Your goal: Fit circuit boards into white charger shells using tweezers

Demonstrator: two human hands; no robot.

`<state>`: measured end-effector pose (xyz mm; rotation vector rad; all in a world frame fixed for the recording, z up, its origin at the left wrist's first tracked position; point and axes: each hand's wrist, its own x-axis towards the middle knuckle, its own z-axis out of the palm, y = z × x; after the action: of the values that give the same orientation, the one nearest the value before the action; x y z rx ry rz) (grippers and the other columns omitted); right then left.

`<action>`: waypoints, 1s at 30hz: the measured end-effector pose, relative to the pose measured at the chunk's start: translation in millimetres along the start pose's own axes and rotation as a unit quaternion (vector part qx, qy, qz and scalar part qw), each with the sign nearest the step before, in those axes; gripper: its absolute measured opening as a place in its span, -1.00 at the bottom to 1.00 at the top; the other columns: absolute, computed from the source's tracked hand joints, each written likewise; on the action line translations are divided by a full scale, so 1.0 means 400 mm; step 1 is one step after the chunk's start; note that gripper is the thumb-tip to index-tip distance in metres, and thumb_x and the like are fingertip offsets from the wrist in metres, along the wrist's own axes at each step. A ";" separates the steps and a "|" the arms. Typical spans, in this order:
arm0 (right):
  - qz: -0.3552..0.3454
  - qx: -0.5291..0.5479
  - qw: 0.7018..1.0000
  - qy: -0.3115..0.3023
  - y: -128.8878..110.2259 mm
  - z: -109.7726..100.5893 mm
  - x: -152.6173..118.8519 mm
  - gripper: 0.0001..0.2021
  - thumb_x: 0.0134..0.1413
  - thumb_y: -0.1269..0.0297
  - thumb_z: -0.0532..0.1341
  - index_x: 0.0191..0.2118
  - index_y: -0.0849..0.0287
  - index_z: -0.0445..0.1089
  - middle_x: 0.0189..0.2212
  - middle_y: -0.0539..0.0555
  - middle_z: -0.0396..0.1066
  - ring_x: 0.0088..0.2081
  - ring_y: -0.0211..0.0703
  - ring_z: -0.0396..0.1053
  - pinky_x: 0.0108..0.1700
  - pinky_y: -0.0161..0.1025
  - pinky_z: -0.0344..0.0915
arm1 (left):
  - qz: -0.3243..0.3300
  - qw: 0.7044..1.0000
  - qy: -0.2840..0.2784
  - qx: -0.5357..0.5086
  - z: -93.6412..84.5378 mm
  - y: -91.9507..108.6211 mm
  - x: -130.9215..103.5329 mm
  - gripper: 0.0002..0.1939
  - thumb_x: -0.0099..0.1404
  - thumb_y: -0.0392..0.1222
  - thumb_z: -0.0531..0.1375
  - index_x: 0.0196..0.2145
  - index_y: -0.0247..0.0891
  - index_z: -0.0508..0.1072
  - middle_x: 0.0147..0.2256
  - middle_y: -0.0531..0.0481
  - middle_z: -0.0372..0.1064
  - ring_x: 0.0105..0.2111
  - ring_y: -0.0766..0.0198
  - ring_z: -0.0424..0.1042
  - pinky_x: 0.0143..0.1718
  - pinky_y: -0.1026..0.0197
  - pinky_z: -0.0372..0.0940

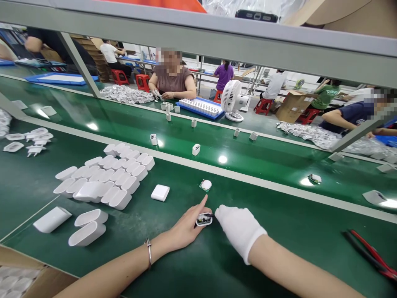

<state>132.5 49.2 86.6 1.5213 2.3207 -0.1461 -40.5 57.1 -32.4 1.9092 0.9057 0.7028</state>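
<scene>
— What is the left hand (186, 227) doing?

— Its grip is closed on a small open charger body (204, 219), pinched between thumb and bent fingers, with the index finger stretched out straight and pointing up the bench (173, 265). A bracelet sits on that wrist.

— And the right hand (238, 229)?

— It wears a white glove. Its fingertips are drawn together at the right end of the same charger body, touching it; whether they hold a dark thin piece there is too small to tell.

— How does the charger body look?

— A white rounded shell, open side up, dark parts showing inside. It sits low, just above the green bench, between the two hands.

— What lies around?

— A white square cap (160, 192) just beyond the left hand, a small round part (206, 185) near the fingertip, rows of empty white shells (108, 178) to the left, red-handled pliers (370, 254) far right.
</scene>
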 end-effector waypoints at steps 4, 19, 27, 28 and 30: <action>0.012 0.007 1.000 -0.010 0.090 0.022 -0.033 -0.63 -0.19 0.59 0.21 -0.20 0.09 0.39 -0.30 0.10 0.39 -0.42 -0.09 0.45 -0.43 -0.24 0.29 | -0.019 1.000 -0.001 -0.017 -0.001 0.004 0.000 -0.17 0.29 -0.34 0.03 0.26 0.03 -0.48 -0.03 0.02 0.29 -0.04 0.23 0.26 0.08 0.01 0.11; -0.187 0.262 0.919 0.226 -0.048 0.174 0.086 -0.74 0.13 0.42 0.07 -0.07 0.02 0.29 -0.13 0.06 0.35 -0.22 -0.19 0.36 -0.29 -0.32 0.32 | -0.158 0.902 0.022 0.402 -0.233 0.086 -0.004 -0.26 0.07 -0.44 0.06 0.22 -0.17 0.07 0.27 -0.10 -0.14 0.25 -0.13 -0.19 0.18 -0.22 -0.11; 0.195 0.304 0.869 0.338 0.253 0.094 0.271 -0.79 0.20 0.21 -0.04 -0.19 0.10 0.29 -0.26 0.11 0.31 -0.30 -0.12 0.31 -0.27 -0.20 0.26 | -0.099 0.954 0.038 0.280 -0.219 0.013 -0.002 -0.44 0.19 -0.36 0.08 0.16 -0.20 0.20 0.07 -0.08 0.24 0.11 0.09 0.16 0.08 0.07 0.18; 0.228 0.296 0.866 0.332 0.294 0.085 0.289 -0.79 0.17 0.26 -0.03 -0.19 0.14 0.30 -0.27 0.15 0.30 -0.31 -0.09 0.31 -0.28 -0.17 0.25 | -0.098 0.965 0.047 0.238 -0.203 0.015 0.003 -0.44 0.22 -0.24 0.11 0.19 -0.15 0.14 0.08 -0.06 0.23 0.09 0.08 0.19 0.05 0.06 0.21; 0.259 0.281 0.866 0.322 0.335 0.078 0.311 -0.78 0.09 0.34 0.03 -0.14 0.20 0.30 -0.24 0.23 0.29 -0.25 0.00 0.30 -0.28 -0.11 0.25 | -0.095 0.980 0.068 0.162 -0.170 0.011 0.014 -0.40 0.24 -0.06 0.12 0.21 -0.09 0.07 0.09 -0.06 0.22 0.04 0.07 0.26 0.01 0.05 0.25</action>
<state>216.8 203.7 28.4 2.8018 2.3122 -0.2075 -87.4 92.3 2.6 2.0359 1.3382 0.6036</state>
